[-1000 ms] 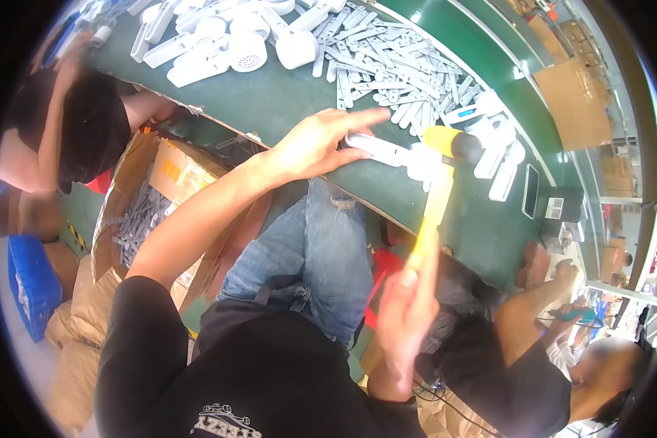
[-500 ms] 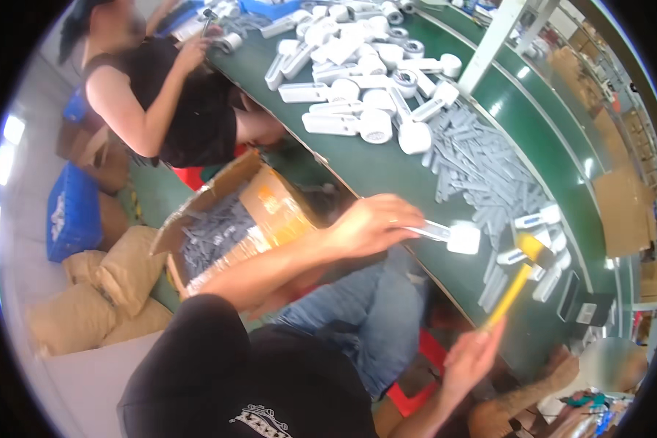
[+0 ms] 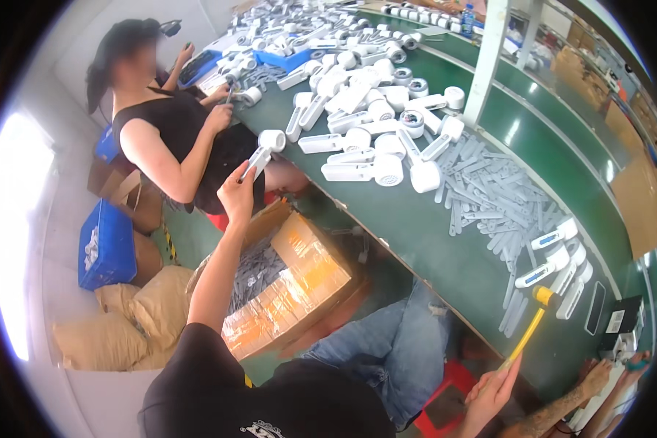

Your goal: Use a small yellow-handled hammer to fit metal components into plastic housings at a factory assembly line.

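My left hand (image 3: 237,196) is stretched out to the far left, gripping the handle of a white shower head (image 3: 272,140). It hangs in the air near the table edge, round end upward, close to a co-worker. In my right hand (image 3: 491,390), at the lower right, is the yellow handle of a small mallet (image 3: 527,330). The mallet's yellow and dark head is raised over the table's near right part. Beside it lie several white shower heads with blue strips (image 3: 540,274) and loose grey flat strips (image 3: 489,197). A heap of white shower heads (image 3: 372,117) covers the far table.
An open cardboard box (image 3: 292,292) holding grey parts stands left of my legs. The co-worker (image 3: 171,139) sits at the far left. Blue crate (image 3: 109,244) and brown sacks (image 3: 98,339) line the left wall. A white post (image 3: 489,62) rises behind the table; another person's arms (image 3: 569,394) reach in lower right.
My left hand has swung far left with the shower head, away from the table's middle. My right hand keeps the mallet, slightly lower in the picture. The view has shifted.
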A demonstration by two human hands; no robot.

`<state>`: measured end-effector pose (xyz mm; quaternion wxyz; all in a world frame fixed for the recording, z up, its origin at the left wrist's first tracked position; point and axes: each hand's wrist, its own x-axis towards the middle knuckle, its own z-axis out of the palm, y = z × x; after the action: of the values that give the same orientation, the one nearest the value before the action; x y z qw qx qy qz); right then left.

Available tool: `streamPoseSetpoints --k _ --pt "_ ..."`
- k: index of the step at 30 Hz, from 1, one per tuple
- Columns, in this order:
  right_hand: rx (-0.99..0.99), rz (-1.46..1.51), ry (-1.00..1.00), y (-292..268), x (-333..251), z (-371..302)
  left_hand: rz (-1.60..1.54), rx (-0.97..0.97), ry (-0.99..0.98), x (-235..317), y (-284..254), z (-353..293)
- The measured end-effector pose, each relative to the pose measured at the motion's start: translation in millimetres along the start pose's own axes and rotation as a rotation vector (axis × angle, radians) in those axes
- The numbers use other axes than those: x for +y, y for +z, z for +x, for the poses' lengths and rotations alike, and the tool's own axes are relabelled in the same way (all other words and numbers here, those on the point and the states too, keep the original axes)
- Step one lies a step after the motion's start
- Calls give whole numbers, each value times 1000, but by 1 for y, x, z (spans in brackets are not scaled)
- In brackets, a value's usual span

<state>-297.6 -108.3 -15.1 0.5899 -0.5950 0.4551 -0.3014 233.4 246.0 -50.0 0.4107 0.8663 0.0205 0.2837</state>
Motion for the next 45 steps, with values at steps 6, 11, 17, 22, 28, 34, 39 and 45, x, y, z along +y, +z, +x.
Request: streamPoseSetpoints --k 6,11,17,22,28,34,39,45 --pt "57 -19 42 -6 -19 -1 106 -132 228 -19 76 92" --pt "388 -491 -224 -9 -36 78 26 -498 269 -79 133 183" --pt "338 -624 -108 -32 -69 177 -34 -298 412 -38 112 95" --pt "634 -632 -269 -66 -11 203 -554 -569 -1 29 30 -42" --pt "312 -164 -154 -46 -79 76 -308 -611 260 32 -9 -110" --pt "-413 -420 -215 55 -48 93 -271 -791 716 167 51 -132" --pt "-435 -354 -70 75 -44 100 -348 -919 1045 222 110 -145" --pt "-362 -182 -147 70 -13 102 -287 -1081 1198 239 147 -145"
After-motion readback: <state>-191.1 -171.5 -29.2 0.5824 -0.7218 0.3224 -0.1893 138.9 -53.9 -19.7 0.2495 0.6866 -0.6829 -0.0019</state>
